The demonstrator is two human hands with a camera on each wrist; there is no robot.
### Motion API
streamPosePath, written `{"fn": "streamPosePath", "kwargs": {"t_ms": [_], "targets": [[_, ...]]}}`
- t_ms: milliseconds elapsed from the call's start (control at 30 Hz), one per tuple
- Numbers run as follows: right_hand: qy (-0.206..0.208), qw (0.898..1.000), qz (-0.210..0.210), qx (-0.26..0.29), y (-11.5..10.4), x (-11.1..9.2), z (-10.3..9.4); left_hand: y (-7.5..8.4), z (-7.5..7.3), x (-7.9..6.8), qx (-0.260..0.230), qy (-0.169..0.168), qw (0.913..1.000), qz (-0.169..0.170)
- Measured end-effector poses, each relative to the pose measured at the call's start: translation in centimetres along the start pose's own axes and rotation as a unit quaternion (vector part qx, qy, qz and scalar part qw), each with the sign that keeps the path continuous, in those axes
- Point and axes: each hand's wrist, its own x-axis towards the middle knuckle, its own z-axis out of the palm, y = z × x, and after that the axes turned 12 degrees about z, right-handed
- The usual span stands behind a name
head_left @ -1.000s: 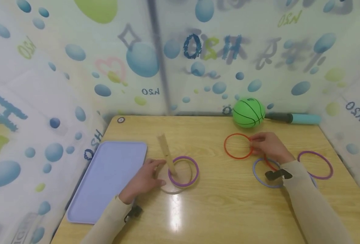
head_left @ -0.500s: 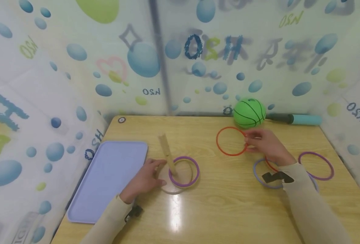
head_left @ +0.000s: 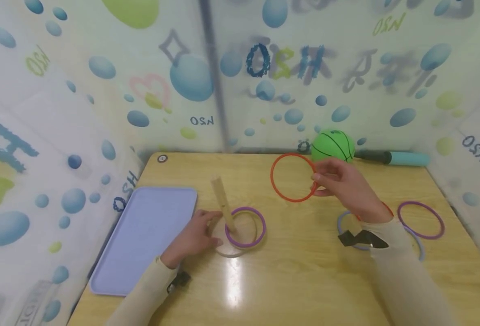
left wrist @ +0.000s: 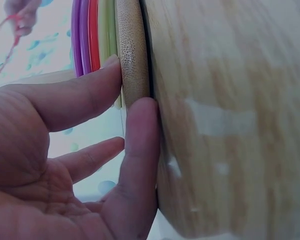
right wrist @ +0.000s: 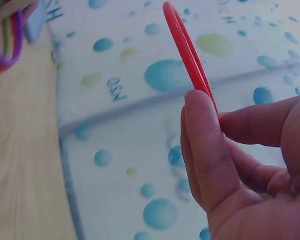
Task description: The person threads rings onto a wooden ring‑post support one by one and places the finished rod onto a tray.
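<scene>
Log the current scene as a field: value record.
right hand: pinches a red ring above the table
left hand: holds the edge of a wooden base
wooden peg: stands on the base, inside a ring stack
stack colours: purple on top, red and green below
loose, right side: purple ring, second red ring, partly hidden
back edge: green ball, teal-and-black cylinder
left side: lavender tray
</scene>
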Motion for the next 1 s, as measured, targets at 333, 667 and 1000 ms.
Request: {"fn": "streamPosePath", "kwargs": {"t_ms": [333, 667, 1000], "targets": [[-0.033, 0.991, -0.073, 0.109, -4.0, -1.5, 2.9, -0.1, 0.1, 0.4, -0.003, -0.003, 1.0, -0.009], [-0.085, 0.977, -0.092, 0.173, -6.1, -1.1, 7.6, -0.5, 0.3, -0.1, 0.005, -0.009, 0.9999, -0.003], [-0.115, 0.975, -0.042, 0.183, -5.6, 1.3, 11.3, 0.0, -0.2, -0.1, 0.013, -0.009, 0.9998, 0.007]]}}
